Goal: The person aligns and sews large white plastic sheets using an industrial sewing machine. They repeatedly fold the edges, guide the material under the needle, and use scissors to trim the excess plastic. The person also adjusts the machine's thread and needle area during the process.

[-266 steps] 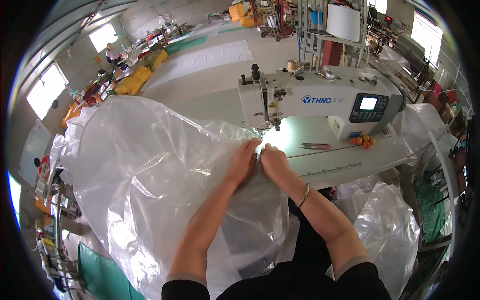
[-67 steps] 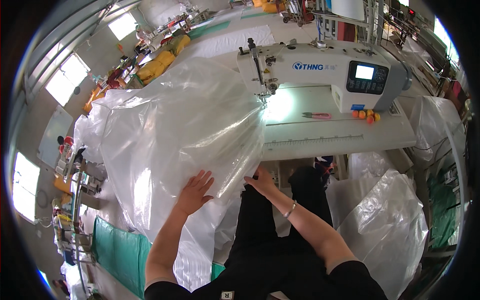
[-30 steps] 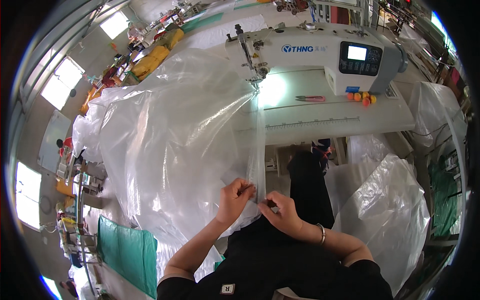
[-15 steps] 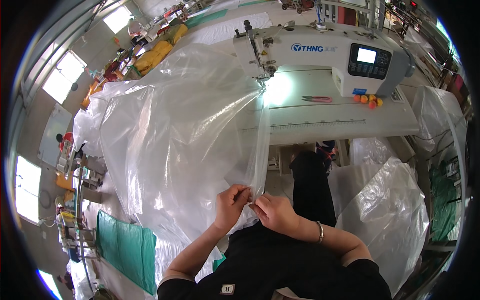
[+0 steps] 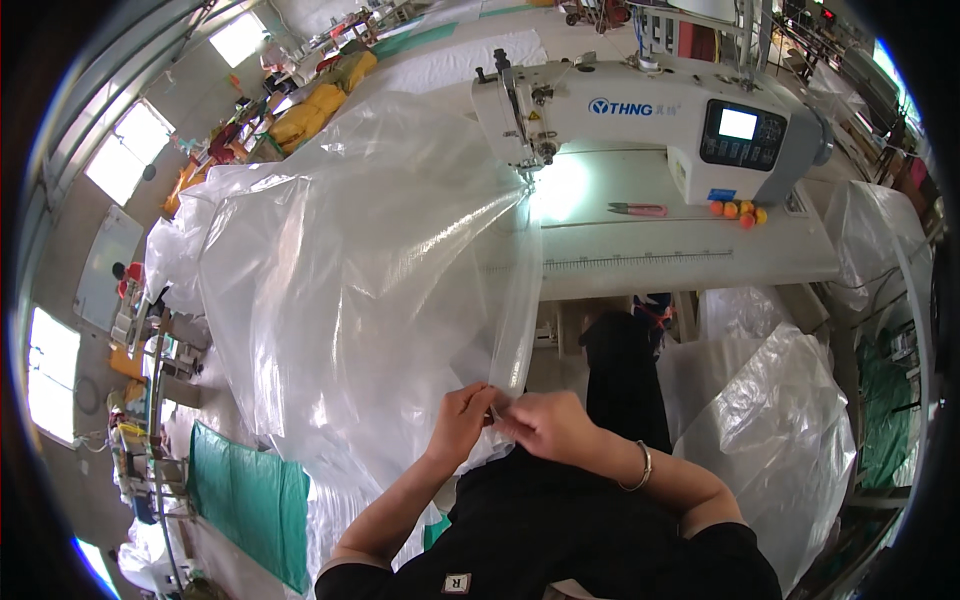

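A large clear plastic sheet (image 5: 360, 280) spreads over the left of the sewing table and hangs down toward my lap. Its right edge runs as a narrow folded strip from the needle area of a white sewing machine (image 5: 640, 110) down to my fingers. My left hand (image 5: 462, 420) pinches the near end of that edge. Close against it, my right hand (image 5: 548, 424) also grips the edge, with its fingertips slightly blurred. The two hands nearly touch in front of my body. Light from the machine falls beside the needle.
Pink-handled thread snips (image 5: 638, 209) and several small orange and yellow balls (image 5: 738, 212) lie on the table (image 5: 690, 262), right of the needle. More clear plastic sheeting (image 5: 770, 430) is heaped at my right. A green tarp (image 5: 248, 500) lies on the floor at the left.
The strip near my hands looks wider and flatter than before. My right hand has shifted slightly left, closer to my left hand. The whole view has tilted a little.
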A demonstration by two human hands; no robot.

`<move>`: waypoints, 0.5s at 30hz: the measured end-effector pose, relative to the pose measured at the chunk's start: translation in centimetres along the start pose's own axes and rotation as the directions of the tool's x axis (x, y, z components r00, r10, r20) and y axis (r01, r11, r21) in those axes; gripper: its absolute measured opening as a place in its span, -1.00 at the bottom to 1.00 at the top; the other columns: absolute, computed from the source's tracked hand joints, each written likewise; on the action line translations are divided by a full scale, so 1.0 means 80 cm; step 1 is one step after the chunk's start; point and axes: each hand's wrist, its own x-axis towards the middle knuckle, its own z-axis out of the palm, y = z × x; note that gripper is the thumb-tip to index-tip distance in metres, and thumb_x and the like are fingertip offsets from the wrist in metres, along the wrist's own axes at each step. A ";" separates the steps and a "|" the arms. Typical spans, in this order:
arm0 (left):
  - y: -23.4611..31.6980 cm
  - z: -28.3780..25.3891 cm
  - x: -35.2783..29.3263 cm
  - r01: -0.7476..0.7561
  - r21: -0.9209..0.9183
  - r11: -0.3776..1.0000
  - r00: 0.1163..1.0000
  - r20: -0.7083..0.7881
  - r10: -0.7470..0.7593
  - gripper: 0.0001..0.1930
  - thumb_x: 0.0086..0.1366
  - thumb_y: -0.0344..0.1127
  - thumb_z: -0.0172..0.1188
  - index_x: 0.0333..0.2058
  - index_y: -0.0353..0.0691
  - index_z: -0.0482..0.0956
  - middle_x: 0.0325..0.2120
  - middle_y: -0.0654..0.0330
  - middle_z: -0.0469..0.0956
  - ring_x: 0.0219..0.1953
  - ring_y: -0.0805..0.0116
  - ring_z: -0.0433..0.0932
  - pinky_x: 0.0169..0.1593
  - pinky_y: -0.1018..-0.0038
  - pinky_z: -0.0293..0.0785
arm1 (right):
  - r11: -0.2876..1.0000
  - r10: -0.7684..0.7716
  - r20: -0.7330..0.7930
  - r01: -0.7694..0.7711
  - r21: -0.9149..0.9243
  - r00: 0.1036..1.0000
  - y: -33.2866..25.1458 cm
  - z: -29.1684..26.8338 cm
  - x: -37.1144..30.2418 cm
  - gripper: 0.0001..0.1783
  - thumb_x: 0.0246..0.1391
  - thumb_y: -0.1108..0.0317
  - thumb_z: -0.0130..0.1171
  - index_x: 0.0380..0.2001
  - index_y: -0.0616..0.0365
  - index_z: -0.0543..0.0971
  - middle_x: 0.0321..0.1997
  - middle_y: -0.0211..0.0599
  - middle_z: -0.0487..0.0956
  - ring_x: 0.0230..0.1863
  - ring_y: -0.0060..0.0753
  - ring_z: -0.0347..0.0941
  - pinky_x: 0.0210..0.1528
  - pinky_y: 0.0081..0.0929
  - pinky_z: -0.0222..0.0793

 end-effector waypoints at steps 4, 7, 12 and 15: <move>-0.004 -0.011 0.002 -0.133 0.347 0.928 0.983 -0.077 0.169 -0.82 0.32 -0.42 0.03 -0.42 -0.39 0.54 -0.56 0.10 0.54 -0.54 0.29 0.49 -0.44 0.41 0.38 | 0.680 0.570 -0.177 -0.341 0.649 0.802 0.074 -0.007 0.023 -0.70 0.23 0.20 0.14 -0.09 0.16 0.54 -0.13 -0.37 0.61 -0.22 -0.50 0.55 -0.29 -0.51 0.46; 0.028 0.002 -0.007 -0.368 0.610 0.702 0.846 -0.093 0.525 -0.93 0.19 -0.45 0.15 -0.38 -0.33 0.54 -0.50 -0.04 0.51 -0.50 -0.03 0.50 -0.42 0.28 0.40 | 0.328 0.701 -0.143 -0.138 0.935 0.699 0.100 -0.003 0.063 -0.66 0.29 0.25 0.05 0.05 0.13 0.51 -0.07 -0.43 0.59 -0.11 -0.49 0.52 -0.16 -0.48 0.45; 0.063 0.052 0.001 -0.625 0.612 0.484 0.683 0.131 0.718 -0.87 0.08 -0.51 0.15 -0.34 -0.30 0.51 -0.47 0.01 0.51 -0.44 -0.06 0.52 -0.38 0.18 0.44 | 0.342 0.503 -0.175 -0.009 0.940 0.846 0.068 0.086 0.109 -0.71 0.25 0.28 0.09 -0.03 0.18 0.54 -0.18 -0.39 0.60 -0.14 -0.38 0.53 -0.18 -0.40 0.47; 0.045 0.059 0.014 -0.656 0.626 0.421 0.683 0.255 0.685 -0.85 0.02 -0.51 0.19 -0.36 -0.29 0.50 -0.50 0.04 0.50 -0.48 -0.01 0.52 -0.42 0.21 0.44 | 0.788 0.288 -0.130 -0.157 0.596 0.949 0.076 0.097 0.075 -0.73 0.22 0.27 0.11 -0.11 0.20 0.56 -0.28 -0.31 0.62 -0.22 -0.33 0.56 -0.22 -0.36 0.48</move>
